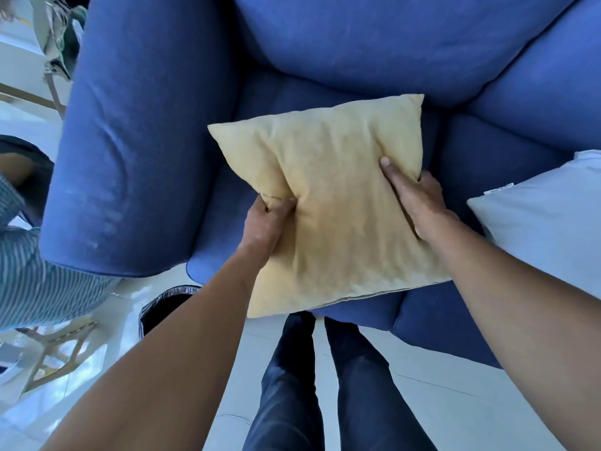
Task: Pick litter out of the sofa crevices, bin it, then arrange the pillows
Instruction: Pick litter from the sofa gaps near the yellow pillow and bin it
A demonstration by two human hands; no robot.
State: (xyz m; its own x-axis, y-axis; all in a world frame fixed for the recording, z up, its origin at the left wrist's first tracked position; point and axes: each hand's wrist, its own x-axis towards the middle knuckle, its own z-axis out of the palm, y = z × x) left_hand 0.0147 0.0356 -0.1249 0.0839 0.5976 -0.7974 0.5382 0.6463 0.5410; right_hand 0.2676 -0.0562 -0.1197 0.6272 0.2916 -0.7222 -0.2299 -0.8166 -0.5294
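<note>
over the blue sofa (140, 131), both hands grip a creased yellow pillow (328, 203)

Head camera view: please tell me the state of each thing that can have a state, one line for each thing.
yellow pillow: held over the sofa seat, gripped on both sides, fabric bunched.
left hand: closed on the pillow's left edge.
right hand: closed on the pillow's right edge, thumb on top.
white pillow: lying on the sofa at the right, untouched.
blue sofa: no litter visible on it.
dark bin: on the floor, open.
</note>
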